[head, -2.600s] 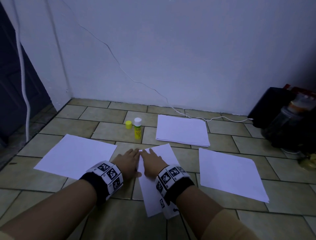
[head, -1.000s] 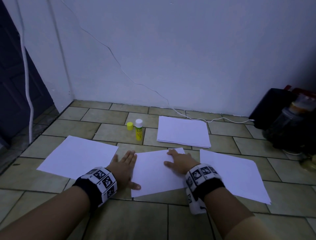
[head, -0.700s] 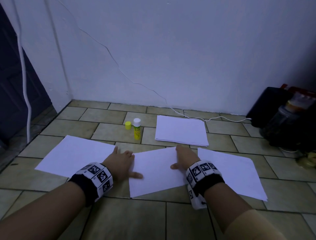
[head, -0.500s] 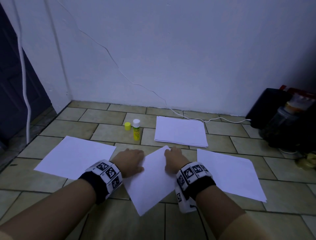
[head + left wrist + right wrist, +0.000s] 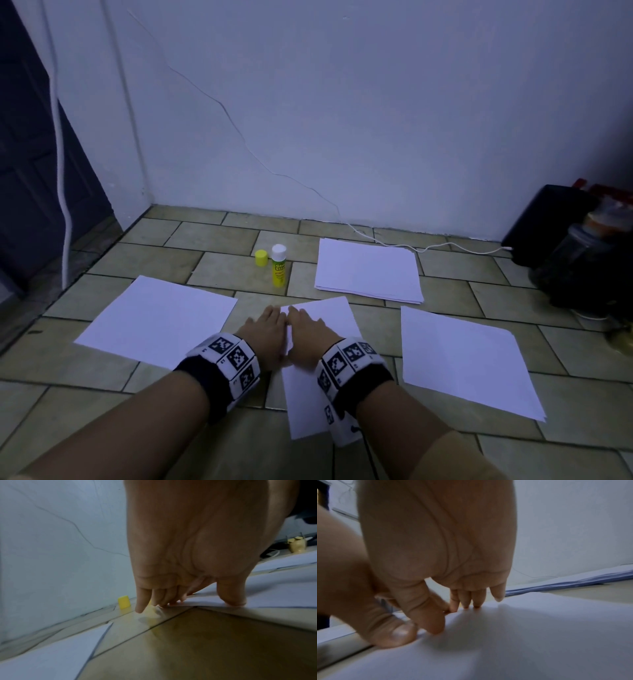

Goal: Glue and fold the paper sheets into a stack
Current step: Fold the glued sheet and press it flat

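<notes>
Pressing flat-fingered, left hand (image 5: 265, 330) and right hand (image 5: 306, 330) pin the folded sheet (image 5: 329, 313) at 6 o'clock, neither gripping. Risk: uneven pressure skews the crease. Glue stick (image 5: 278, 265) at 12 o'clock stands uncapped; likely drying.

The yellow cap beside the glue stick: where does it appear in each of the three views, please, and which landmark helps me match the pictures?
Head: the yellow cap stands on the floor tiles, upper centre, just left of the glue stick.
Left wrist: the cap is left of centre, at the foot of the wall, beside the left hand.
Right wrist: not in it.
Shared landmark: the middle paper sheet under both hands.
</notes>
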Available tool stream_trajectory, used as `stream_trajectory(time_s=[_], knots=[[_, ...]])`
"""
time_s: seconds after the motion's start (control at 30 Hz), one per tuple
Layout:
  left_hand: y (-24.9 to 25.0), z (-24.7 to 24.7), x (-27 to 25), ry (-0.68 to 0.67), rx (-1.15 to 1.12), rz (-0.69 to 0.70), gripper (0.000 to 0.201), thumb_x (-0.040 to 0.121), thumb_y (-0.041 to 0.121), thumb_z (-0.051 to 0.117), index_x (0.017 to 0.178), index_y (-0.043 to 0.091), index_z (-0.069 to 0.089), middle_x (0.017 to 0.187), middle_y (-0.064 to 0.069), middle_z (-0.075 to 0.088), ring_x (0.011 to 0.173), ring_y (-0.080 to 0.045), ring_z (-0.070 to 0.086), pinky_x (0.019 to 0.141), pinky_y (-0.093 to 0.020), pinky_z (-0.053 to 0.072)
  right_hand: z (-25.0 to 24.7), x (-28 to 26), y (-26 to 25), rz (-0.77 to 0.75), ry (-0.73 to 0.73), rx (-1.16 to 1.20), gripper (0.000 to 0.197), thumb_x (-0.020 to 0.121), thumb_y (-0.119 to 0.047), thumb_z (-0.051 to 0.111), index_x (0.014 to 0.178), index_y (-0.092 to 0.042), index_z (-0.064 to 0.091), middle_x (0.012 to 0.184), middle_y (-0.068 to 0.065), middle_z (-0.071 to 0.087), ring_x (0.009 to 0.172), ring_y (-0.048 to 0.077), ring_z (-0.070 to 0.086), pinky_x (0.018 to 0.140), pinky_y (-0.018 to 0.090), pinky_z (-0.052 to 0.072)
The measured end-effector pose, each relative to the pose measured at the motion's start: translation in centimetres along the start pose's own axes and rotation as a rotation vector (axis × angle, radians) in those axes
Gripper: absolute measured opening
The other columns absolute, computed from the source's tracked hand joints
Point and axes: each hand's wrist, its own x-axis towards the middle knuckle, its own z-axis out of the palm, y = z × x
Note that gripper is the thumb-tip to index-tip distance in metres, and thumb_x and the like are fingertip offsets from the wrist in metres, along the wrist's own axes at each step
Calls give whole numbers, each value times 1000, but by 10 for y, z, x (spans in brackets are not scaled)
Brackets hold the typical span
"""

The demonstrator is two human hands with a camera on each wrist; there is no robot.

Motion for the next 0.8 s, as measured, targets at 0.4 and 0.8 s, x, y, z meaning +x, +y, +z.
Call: stream_trajectory(time_s=[0.4, 0.8], knots=[[-11, 0, -2, -4, 61, 42, 93, 92, 57, 48, 153, 7, -1, 162, -8, -3, 149, -19, 3, 119, -43, 14, -32, -20, 72, 238, 22, 87, 52, 89, -45, 54, 132, -21, 36, 134, -2, 51, 125, 24, 44, 104, 34, 31], [2, -18, 1, 127, 61, 154, 66, 91, 23, 58, 149, 23, 27, 148, -8, 36, 136, -26, 35, 108, -41, 36, -5, -7, 38, -71, 0, -286, 70, 92, -14, 55, 152, -17, 17, 158, 10, 11, 143, 29, 17, 116, 46, 20]])
